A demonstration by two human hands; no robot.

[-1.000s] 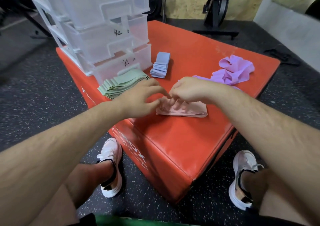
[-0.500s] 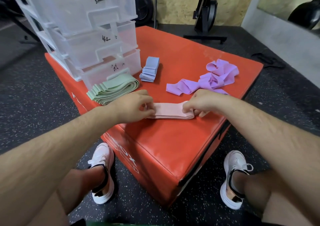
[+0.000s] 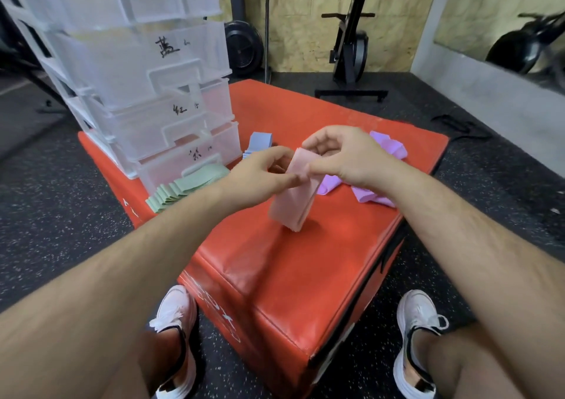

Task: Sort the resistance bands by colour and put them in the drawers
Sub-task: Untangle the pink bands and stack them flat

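The folded pink band (image 3: 295, 196), which half a second ago lay flat on the bench (image 3: 305, 261) with one hand at each end, is now raised and hangs nearly upright. The left hand (image 3: 260, 175) and right hand (image 3: 345, 157) have come together above the bench, both pinching its upper end. Whether its lower end touches the bench cannot be confirmed.

Both hands, left hand (image 3: 260, 178) and right hand (image 3: 345, 157), pinching folded pink band (image 3: 293, 202) above red box (image 3: 305, 261), clear drawers (image 3: 146, 92) far left
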